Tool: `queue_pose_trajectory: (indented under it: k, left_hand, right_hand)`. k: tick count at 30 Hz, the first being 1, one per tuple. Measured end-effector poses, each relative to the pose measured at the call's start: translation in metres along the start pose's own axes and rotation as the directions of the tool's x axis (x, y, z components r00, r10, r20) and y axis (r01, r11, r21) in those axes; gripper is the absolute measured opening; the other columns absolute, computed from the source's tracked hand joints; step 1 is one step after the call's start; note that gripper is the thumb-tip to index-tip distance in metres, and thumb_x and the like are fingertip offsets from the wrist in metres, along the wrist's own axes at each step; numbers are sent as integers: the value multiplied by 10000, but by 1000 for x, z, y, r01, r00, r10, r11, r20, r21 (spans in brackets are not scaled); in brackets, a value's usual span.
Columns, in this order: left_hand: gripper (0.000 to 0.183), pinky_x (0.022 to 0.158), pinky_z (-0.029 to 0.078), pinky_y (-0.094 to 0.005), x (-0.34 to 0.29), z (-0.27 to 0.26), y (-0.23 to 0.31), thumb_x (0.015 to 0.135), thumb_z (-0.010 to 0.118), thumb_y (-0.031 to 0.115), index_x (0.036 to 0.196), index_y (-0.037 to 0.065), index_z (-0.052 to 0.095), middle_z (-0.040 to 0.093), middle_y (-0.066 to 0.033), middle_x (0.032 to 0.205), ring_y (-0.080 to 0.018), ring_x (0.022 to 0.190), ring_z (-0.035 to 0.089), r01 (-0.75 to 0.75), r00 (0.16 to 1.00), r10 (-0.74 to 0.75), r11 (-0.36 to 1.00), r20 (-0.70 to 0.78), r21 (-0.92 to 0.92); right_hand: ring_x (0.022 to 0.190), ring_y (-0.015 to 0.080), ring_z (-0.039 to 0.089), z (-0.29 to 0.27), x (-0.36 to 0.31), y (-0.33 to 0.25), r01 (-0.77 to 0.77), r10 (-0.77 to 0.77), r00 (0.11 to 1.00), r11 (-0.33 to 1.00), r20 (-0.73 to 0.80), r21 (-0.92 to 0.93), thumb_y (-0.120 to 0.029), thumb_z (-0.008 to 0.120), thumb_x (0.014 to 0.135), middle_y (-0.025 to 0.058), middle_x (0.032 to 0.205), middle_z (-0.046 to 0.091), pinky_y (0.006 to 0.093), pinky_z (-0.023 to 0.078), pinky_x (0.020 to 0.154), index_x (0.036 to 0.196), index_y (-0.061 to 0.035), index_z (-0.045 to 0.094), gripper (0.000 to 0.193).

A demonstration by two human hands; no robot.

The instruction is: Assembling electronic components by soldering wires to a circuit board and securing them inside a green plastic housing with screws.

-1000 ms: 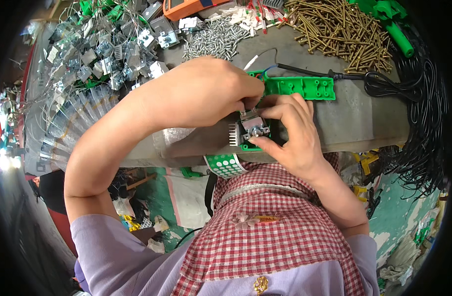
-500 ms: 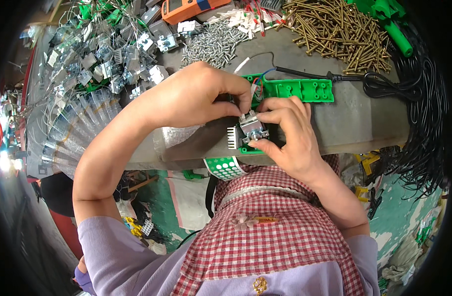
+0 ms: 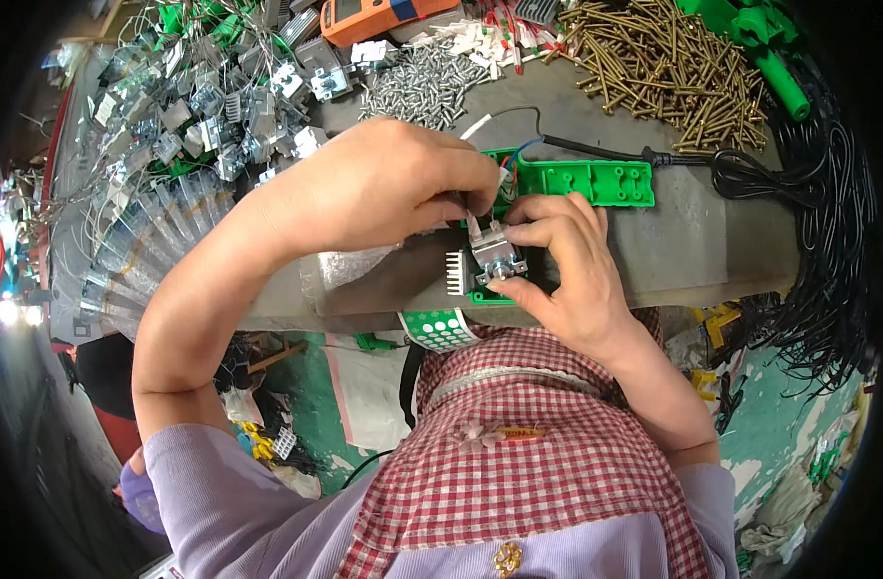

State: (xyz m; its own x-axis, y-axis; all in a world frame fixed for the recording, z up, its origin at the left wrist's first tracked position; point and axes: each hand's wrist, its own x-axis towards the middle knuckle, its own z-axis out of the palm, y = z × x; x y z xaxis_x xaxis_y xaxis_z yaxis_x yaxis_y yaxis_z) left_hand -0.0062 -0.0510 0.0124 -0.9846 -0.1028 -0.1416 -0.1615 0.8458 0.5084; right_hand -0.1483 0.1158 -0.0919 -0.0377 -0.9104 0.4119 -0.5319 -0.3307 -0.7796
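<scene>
Right now my right hand [image 3: 569,265] is curled around a small metal component [image 3: 495,253] near the centre of the frame, thumb on its lower edge and forefinger against its upper side. My left hand [image 3: 403,188] comes in from the left, just above it; its thumb and forefinger are drawn narrow at the component's upper end, and I cannot tell what, if anything, is pinched between them.

The component sits over the lower part of a green casing [image 3: 596,183], which lies open-side up and reaches out to the right behind my fingers. A pale finned heat sink [image 3: 456,274] is just beside the component on its left. A black cord [image 3: 600,147] runs along above the casing toward the right, and a blue wire [image 3: 526,147] bends down into the casing.

On the grey tabletop [image 3: 697,236], silver screws [image 3: 417,87] are heaped at upper centre and long brass screws [image 3: 668,77] at upper right. A jumble of metal parts with thin wires [image 3: 210,111] fills the upper left, near an orange device [image 3: 379,17]. Black cables [image 3: 832,212] hang at the right edge.
</scene>
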Motion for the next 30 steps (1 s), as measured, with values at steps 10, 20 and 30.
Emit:
queue_pose_trajectory:
  k: [10,20,30]
  left_hand:
    - [153,686,511,-338,-4,3,9,765,660,1,910,51,663,679,-79,801,-251,750,660,106,994,-99,982,53,-157]
    - [235,752,510,-284,-2,14,17,875,568,-6,1105,24,600,681,-90,950,-114,860,636,371,911,-408,876,-62,-309]
    - [229,651,500,-264,1,10,18,837,658,43,1062,31,624,695,-71,822,-113,717,644,315,933,-341,928,-113,-198]
  right_hand:
    - [1002,296,501,1,0,-1,14,-14,1000,1000,-10,-6,-178,771,703,111,1089,558,424,331,873,1046,-59,538,431]
    - [992,289,512,0,0,0,33,-33,999,999,-35,-5,-183,772,707,99,1113,569,419,335,864,1048,-59,529,437]
    - [995,287,511,0,0,1,11,-11,1000,1000,-18,-5,-207,764,719,92,1093,569,421,333,872,1039,-66,549,411]
